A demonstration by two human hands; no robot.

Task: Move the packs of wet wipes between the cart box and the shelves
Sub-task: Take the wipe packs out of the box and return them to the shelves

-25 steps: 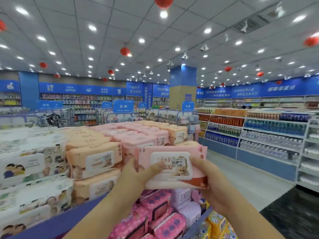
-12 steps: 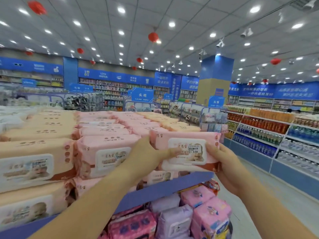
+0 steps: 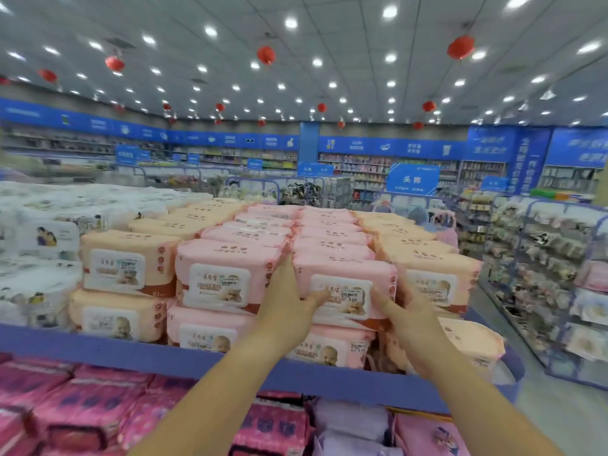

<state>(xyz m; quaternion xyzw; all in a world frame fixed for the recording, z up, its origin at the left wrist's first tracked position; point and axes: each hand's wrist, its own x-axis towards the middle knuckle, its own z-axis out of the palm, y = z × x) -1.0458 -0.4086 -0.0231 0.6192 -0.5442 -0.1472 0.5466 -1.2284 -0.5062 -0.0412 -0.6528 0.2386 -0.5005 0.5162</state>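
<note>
Pink wet wipes pack (image 3: 343, 278) atop another pink pack in the front row of a purple-edged shelf (image 3: 98, 348), peach packs (image 3: 128, 268) alongside, left grip (image 3: 286, 311) and right grip (image 3: 411, 319) each clasping one end of it, thumbs on its label, supermarket, blue wall signs (image 3: 388, 147), red lanterns (image 3: 266, 54), white lit ceiling (image 3: 345, 34)

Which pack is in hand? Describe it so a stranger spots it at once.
Find the purple shelf of wipes and its pink block in the middle, between orange stacks. The pack is at the front of the right pink column, on top. It alone is held at both ends, by the left grip and right grip.
</note>
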